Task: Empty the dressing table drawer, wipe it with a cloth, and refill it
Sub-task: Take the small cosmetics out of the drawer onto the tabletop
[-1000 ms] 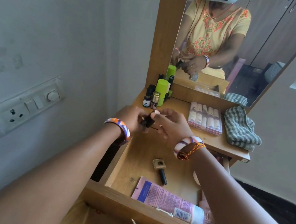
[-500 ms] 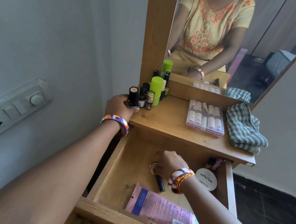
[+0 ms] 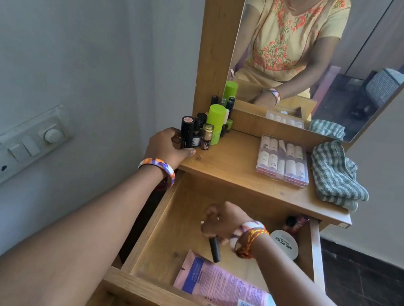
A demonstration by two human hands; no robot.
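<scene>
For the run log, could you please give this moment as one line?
stage: emptying drawer | left hand: grips black tube on shelf | right hand: grips bottle in drawer

Wooden shelf (image 3: 235, 168) – bottles (image 3: 205, 132), nail box (image 3: 283, 159), cloth (image 3: 336, 175)

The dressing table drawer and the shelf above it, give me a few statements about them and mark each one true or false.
1. The drawer is pulled open. True.
2. The checked cloth lies inside the drawer. False: it lies on the shelf, at its right end.
3. The left hand holds a black tube standing upright on the shelf. True.
4. The right hand rests on the clear box of nail tips. False: it is down in the drawer, gripping a small bottle with a black cap.
5. The pink tube lies at the front of the drawer. True.
6. The round nail polish tub stands on the shelf. False: it sits in the drawer, on its right side.
</scene>
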